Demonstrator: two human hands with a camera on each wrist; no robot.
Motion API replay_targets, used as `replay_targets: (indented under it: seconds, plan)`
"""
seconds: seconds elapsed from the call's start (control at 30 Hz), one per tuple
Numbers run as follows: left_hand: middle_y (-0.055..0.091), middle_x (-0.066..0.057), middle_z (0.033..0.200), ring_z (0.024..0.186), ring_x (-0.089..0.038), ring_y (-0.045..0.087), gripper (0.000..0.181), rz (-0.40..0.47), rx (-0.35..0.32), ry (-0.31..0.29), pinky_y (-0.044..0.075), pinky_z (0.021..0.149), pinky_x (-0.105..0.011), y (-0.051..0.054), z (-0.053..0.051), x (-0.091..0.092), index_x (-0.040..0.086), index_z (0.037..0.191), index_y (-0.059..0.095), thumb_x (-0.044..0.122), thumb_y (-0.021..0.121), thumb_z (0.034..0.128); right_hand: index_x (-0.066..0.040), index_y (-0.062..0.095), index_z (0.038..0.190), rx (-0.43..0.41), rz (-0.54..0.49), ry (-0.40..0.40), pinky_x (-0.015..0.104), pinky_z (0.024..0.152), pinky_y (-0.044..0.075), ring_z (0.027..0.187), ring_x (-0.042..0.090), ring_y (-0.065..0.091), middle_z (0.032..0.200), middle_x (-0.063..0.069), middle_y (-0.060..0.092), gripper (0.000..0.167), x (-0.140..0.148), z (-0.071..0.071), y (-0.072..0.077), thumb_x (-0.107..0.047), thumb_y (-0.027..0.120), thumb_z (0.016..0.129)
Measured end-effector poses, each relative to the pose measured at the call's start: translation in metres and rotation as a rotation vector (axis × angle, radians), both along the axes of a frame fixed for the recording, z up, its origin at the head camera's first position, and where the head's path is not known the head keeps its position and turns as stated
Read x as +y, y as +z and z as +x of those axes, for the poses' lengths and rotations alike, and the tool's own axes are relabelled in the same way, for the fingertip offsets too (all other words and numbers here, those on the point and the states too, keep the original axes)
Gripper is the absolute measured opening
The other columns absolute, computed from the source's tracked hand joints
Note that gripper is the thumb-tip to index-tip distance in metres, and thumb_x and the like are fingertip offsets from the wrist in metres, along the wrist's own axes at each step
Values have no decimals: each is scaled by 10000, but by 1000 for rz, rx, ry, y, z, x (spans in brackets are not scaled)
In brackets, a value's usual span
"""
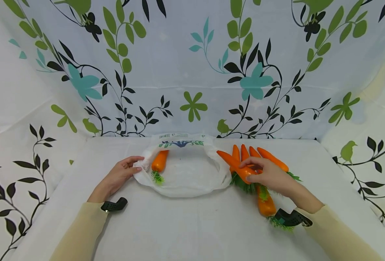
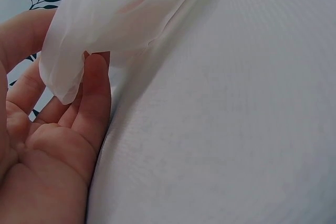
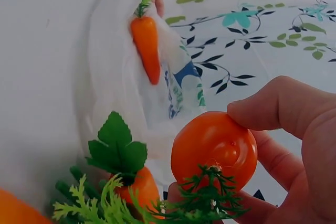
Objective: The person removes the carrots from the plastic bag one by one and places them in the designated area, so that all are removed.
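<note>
A white plastic bag [image 1: 186,183] lies on the table with its mouth spread wide. Its left rim is pinched by my left hand [image 1: 119,178]; the left wrist view shows thin plastic [image 2: 100,24] between thumb and fingers. One orange toy carrot [image 1: 160,160] with a green top lies inside the bag near that side. My right hand [image 1: 272,177] grips another carrot [image 1: 229,159] by its thick end, its tip pointing left over the bag's right rim. Several more carrots [image 1: 274,159] lie beneath and beside this hand, partly hidden by it.
One carrot [image 1: 266,206] lies nearer the front, by the right wrist camera [image 1: 292,218]. Green leafy tops [image 1: 244,184] bunch together at the bag's right edge. A white cloth covers the table [image 1: 192,228], and a leaf-patterned curtain [image 1: 166,72] hangs behind it.
</note>
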State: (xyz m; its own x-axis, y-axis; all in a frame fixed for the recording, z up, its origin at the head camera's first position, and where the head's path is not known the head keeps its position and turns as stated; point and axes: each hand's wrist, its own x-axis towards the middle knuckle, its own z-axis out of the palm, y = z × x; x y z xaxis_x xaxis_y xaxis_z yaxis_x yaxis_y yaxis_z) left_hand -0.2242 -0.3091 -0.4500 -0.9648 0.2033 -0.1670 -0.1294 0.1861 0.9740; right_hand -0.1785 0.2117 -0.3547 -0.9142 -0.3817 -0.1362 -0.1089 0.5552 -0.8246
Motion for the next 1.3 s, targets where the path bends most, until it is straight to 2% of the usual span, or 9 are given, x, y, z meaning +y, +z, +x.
replay_targets:
  seconds: [0.1, 0.3, 0.47, 0.57, 0.77, 0.87, 1.0, 1.2, 1.3]
  plan:
    - [190, -143, 1598, 1410, -281, 161, 573, -5, -5, -7, 422, 984, -152, 2, 1, 1, 26, 1441, 472, 187, 702, 942, -130, 655, 1175, -1, 0, -5, 375, 821, 525, 1093, 316, 508, 1153, 108, 620, 300, 7, 3, 0, -123, 705, 879]
    - [129, -130, 1639, 1474, -287, 84, 576, -10, -10, -13, 264, 1164, -406, 5, 2, 2, 16, 1447, 459, 180, 693, 947, -118, 637, 1204, -1, -8, -27, 350, 837, 536, 1119, 321, 524, 1278, 142, 565, 313, 21, 11, -1, -138, 702, 898]
    - [154, -137, 1632, 1455, -294, 119, 581, -11, -5, -18, 372, 1083, -231, 3, 3, 1, 19, 1444, 465, 197, 700, 943, -123, 642, 1220, 47, 12, -38, 382, 854, 491, 1137, 318, 502, 1376, 143, 520, 325, 37, 16, -1, -129, 692, 899]
    - [183, -136, 1618, 1427, -292, 152, 580, -24, -2, -16, 389, 1027, -167, 2, 2, 1, 29, 1439, 476, 211, 706, 940, -90, 619, 1253, 48, 18, -53, 347, 868, 504, 1173, 336, 501, 1320, 160, 565, 347, 51, 18, -1, -126, 680, 912]
    - [188, -127, 1619, 1434, -291, 144, 568, -46, 3, -10, 218, 1185, -458, 1, 1, 1, 50, 1431, 490, 230, 707, 938, -47, 585, 1278, 37, 33, -94, 296, 836, 523, 1207, 381, 481, 1374, 221, 512, 356, 82, 22, -4, -127, 660, 939]
    - [179, -136, 1623, 1448, -301, 122, 555, -41, 5, -15, 172, 1189, -501, 1, 1, 1, 38, 1430, 487, 204, 698, 944, -35, 580, 1276, 36, 55, -108, 313, 820, 526, 1199, 392, 477, 1362, 223, 506, 349, 96, 26, -7, -126, 650, 947]
    - [184, -138, 1623, 1450, -300, 124, 559, -44, 8, -19, 196, 1187, -470, 2, 2, 1, 30, 1435, 481, 199, 694, 947, -21, 570, 1285, 27, 84, -128, 294, 797, 536, 1172, 387, 486, 1350, 228, 505, 349, 112, 31, -11, -117, 634, 956]
    - [225, -147, 1597, 1391, -299, 196, 560, -57, 13, -24, 404, 1008, -156, 2, 2, 1, 37, 1433, 485, 219, 696, 946, 5, 555, 1298, 5, 113, -162, 241, 771, 540, 1180, 401, 483, 1396, 274, 463, 360, 132, 39, -23, -89, 616, 956]
    - [237, -133, 1596, 1401, -293, 200, 547, -66, 8, -19, 390, 1054, -199, 1, 1, 1, 63, 1425, 501, 233, 699, 944, 2, 557, 1296, -21, 132, -182, 234, 773, 538, 1185, 405, 480, 1407, 277, 453, 367, 139, 42, -31, -101, 631, 952]
